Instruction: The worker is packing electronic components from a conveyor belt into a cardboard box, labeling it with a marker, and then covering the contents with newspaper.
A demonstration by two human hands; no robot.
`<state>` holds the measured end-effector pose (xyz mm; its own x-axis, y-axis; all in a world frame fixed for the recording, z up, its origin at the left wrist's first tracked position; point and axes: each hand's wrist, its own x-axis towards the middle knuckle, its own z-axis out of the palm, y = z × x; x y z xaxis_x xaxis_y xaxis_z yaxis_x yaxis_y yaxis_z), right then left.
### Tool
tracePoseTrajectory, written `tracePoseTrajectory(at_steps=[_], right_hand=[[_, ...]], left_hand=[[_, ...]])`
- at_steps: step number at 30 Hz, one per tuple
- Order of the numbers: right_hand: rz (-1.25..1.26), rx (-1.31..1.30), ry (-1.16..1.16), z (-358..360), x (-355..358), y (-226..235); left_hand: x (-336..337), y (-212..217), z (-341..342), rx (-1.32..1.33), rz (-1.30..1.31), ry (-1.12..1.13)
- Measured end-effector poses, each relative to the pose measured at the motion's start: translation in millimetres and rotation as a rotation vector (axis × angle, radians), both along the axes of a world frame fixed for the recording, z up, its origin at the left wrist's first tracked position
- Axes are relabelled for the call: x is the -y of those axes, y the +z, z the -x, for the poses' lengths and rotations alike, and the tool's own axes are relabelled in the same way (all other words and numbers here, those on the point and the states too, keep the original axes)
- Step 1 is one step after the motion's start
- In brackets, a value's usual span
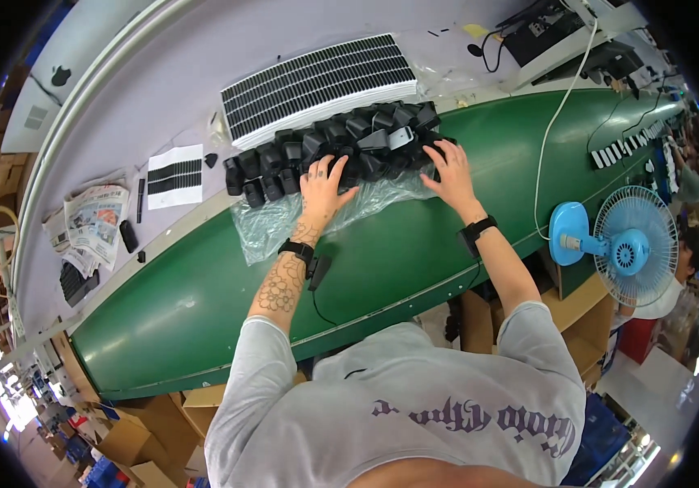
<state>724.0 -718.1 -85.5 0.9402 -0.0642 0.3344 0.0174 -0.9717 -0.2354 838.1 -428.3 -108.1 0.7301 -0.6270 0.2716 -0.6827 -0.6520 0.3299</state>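
Observation:
A pile of small black plastic housings [268,159] is heaped on a clear plastic bag [260,228] at the near side of the white worktop. My left hand [322,193] reaches over the pile's front edge, thumb apart, fingertips against the black parts. At the pile's right end, my right hand [452,175] has its fingers spread and curved around the outer parts, touching or nearly touching them. One part with a light grey face [400,137] lies on top, between my hands. Neither hand visibly lifts anything.
Behind the pile lies a stack of sheets with black labels [317,81]. A smaller label sheet [175,175], a black pen [139,200] and newspaper [93,220] are at left. The green conveyor belt [382,244] runs in front; a blue fan [630,248] stands right.

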Motion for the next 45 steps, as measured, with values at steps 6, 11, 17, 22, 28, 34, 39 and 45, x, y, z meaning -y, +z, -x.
tracePoseTrajectory(at_steps=[6, 11, 17, 22, 28, 34, 39, 45], right_hand=[[0.028, -0.031, 0.167, -18.9, -5.2, -12.3], [0.079, -0.016, 0.140, -24.6, -13.6, -25.5], [0.090, -0.014, 0.108, -29.6, -23.1, -35.8], [0.100, 0.005, 0.240, -30.6, -17.9, -44.0], [0.081, -0.010, 0.346, -27.5, -33.2, -42.5], [0.093, -0.004, 0.385, -31.7, -36.4, -42.2], [0.065, 0.038, 0.396, -35.3, -42.0, -41.6], [0.062, 0.056, 0.356, -26.3, -49.3, -47.5]], left_hand=[[34.3, -4.5, 3.2, 0.096, -0.031, 0.085], [44.8, -12.7, 9.0, -0.022, -0.035, 0.047], [63.1, -9.8, 19.6, 0.004, 0.032, 0.179], [53.7, -4.8, 18.6, -0.152, 0.163, 0.160], [21.9, -17.1, 24.2, -0.126, 0.203, -0.055], [1.1, -24.8, 17.7, -0.008, 0.167, -0.106], [-17.9, -29.6, 25.1, 0.062, 0.109, -0.100], [-42.9, -24.6, 34.1, -0.026, -0.024, 0.075]])
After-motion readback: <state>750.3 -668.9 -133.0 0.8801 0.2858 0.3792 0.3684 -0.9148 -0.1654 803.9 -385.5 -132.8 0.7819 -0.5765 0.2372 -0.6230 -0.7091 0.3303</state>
